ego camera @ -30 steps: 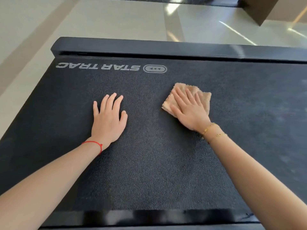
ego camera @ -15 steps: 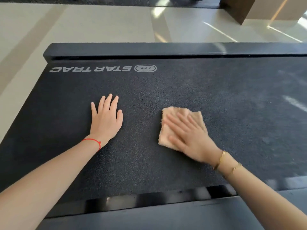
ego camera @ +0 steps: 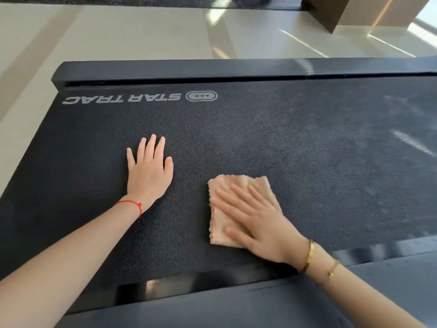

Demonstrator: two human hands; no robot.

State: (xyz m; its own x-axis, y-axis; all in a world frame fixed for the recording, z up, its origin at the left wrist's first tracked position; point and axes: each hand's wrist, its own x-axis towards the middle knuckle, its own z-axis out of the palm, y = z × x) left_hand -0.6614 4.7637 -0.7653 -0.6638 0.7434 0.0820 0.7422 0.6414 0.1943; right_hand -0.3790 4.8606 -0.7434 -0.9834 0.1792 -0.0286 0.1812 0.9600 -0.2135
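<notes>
A folded tan cloth (ego camera: 221, 222) lies flat on the black textured treadmill belt (ego camera: 307, 162). My right hand (ego camera: 257, 223) presses on the cloth with its fingers straight and spread, covering the cloth's right half. To the left, my left hand (ego camera: 149, 171) rests palm down on the bare belt, fingers straight, apart from the cloth. A red string circles the left wrist and gold bracelets the right wrist.
The belt carries a grey STAR TRAC logo (ego camera: 139, 98) near its far left. A black end rail (ego camera: 212, 69) borders the far edge and a black side rail (ego camera: 236, 301) the near edge. Pale glossy floor (ego camera: 142, 31) lies beyond, with a brown box (ego camera: 354, 10) at the back right.
My right hand has slid the cloth toward me along the belt, from the middle to near the front rail. The left hand stays planted on the belt.
</notes>
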